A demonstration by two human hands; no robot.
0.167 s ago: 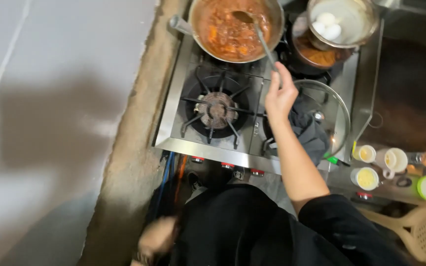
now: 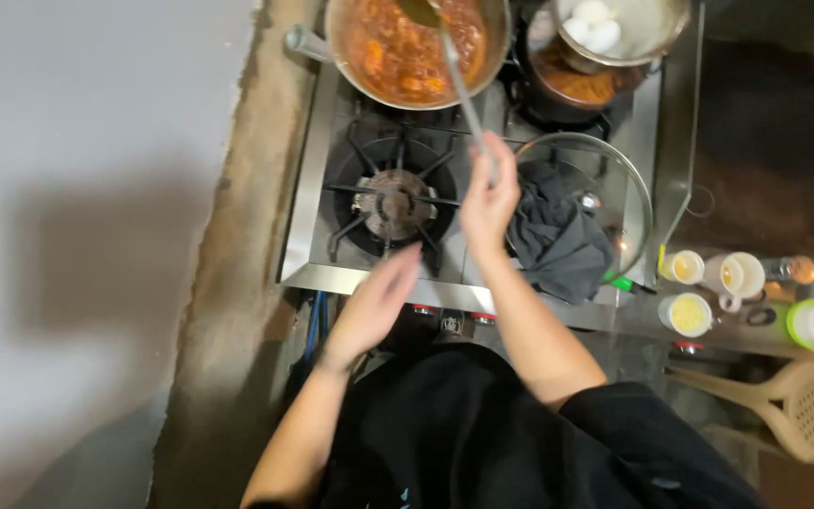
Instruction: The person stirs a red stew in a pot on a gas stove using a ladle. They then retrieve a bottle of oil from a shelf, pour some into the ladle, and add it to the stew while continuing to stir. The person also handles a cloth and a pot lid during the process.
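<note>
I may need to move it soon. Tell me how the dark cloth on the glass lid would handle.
The dark cloth lies crumpled in folds, so it is probably floppy and light. It rests on the glass lid, which might slide or rattle if the cloth is tugged.

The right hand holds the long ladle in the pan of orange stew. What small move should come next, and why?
Probably a slow stir. The right hand grips the end of the ladle, whose bowl already sits in the stew in the pan on the back burner. The left hand is open and holds nothing, above the stove's front edge, so it is free to reach for the pan's handle.
</note>
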